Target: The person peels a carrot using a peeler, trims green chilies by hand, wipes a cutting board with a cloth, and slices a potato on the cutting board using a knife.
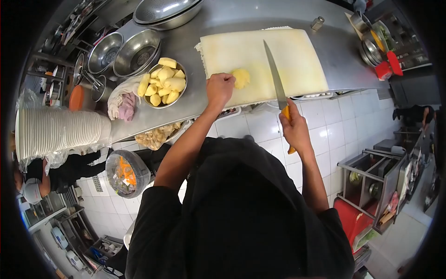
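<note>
My left hand (220, 89) rests at the board's left side, its fingers curled and pressed together against the left edge of a pale yellow cut potato (240, 78). Whatever may be between those fingertips is hidden. In my right hand (294, 126) is the yellow handle of a long kitchen knife (275, 72). Its blade lies over the white cutting board (297, 51), tip pointing away from me, some way right of the potato. Left of the board stands a metal bowl (185, 88) heaped with peeled potatoes (162, 80).
Metal bowls (137, 52) and a crumpled cloth (123, 100) sit on the steel counter (251, 14). A tall stack of white containers (60, 135) stands at the left end. A lined waste bin (144, 174) is on the floor. Another person (416, 116) is far right.
</note>
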Demonstrator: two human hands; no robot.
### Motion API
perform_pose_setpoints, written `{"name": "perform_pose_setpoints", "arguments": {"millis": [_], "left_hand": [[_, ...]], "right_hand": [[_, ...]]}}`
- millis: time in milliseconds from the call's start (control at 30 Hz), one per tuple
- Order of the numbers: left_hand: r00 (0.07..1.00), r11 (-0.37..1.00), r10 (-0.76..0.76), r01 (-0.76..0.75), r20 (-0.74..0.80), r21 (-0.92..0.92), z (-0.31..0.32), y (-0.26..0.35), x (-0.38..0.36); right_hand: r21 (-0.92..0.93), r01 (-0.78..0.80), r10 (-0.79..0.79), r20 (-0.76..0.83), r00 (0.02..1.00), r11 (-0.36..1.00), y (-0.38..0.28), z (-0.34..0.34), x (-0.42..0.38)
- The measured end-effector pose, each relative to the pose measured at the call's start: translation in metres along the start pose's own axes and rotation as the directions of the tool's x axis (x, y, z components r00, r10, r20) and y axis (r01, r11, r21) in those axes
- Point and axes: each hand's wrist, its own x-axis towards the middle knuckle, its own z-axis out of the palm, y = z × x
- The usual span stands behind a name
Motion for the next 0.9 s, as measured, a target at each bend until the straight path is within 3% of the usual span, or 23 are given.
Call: {"name": "perform_pose_setpoints", "arguments": {"millis": [133, 233, 333, 433, 467, 533, 633, 900], "left_hand": [[0.996, 0.985, 0.056, -0.044, -0.068, 0.168, 0.003, -0.004, 0.001], [0.999, 0.980, 0.040, -0.034, -0.026, 0.195, -0.002, -0.003, 0.001], [0.938, 0.939, 0.318, -0.291, -0.136, 0.183, -0.003, 0.003, -0.009], [0.761, 0.760, 0.648, -0.643, -0.035, 0.090, 0.003, 0.001, -0.006], [0.737, 0.733, 0.675, -0.674, 0.019, 0.092, 0.004, 0.000, -0.002], [0.680, 0.674, 0.723, -0.733, 0.123, 0.090, 0.003, -0.002, 0.008], [0.668, 0.657, 0.714, -0.743, 0.210, 0.126, 0.007, -0.009, 0.015], [0.648, 0.614, 0.716, -0.761, 0.258, 0.208, 0.006, -0.010, 0.011]], "right_hand": [[-0.014, 0.065, -0.064, 0.043, 0.997, 0.998, 0.002, 0.008, 0.005], [-0.042, 0.086, -0.082, 0.074, 0.994, 0.995, 0.004, 0.011, 0.006], [-0.072, 0.101, -0.093, 0.109, 0.990, 0.992, 0.005, 0.013, 0.005], [-0.073, 0.135, -0.124, 0.143, 0.982, 0.988, 0.002, 0.013, 0.006], [-0.088, 0.137, -0.122, 0.157, 0.980, 0.987, 0.000, 0.014, 0.007], [-0.117, 0.146, -0.123, 0.182, 0.975, 0.982, -0.004, 0.015, 0.009], [-0.155, 0.193, -0.160, 0.205, 0.966, 0.969, -0.003, 0.021, 0.009], [-0.213, 0.238, -0.196, 0.198, 0.960, 0.948, -0.005, 0.033, 0.009]]}}
